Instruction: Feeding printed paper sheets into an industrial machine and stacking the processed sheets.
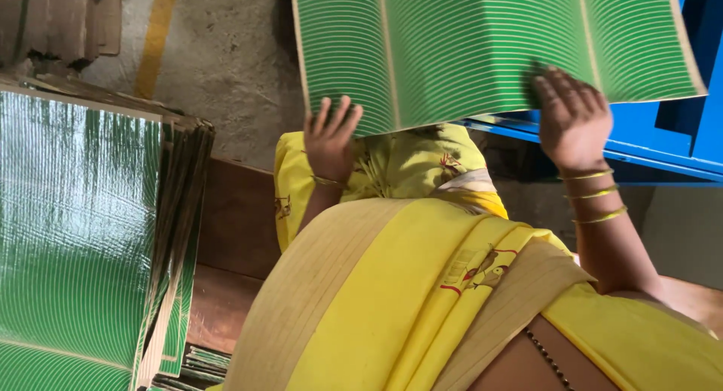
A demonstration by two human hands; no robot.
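A large green printed cardboard sheet [482,44] with thin white curved lines and pale fold lines is held out in front of me, above my lap. My left hand [331,138] grips its lower edge near the left corner, fingers spread up against the sheet. My right hand [574,121], with thin gold bangles on the wrist, lies on the sheet's lower right part, fingers on its face. Whether a thumb is under the sheet is hidden. Yellow cloth [422,285] covers my body below the sheet.
A tall stack of the same green sheets [75,240] stands at the left, edges showing brown board. A blue metal frame [663,142] sits behind the sheet at the right. Concrete floor with a yellow line [156,37] lies beyond, and a brown wooden surface [233,233] beside me.
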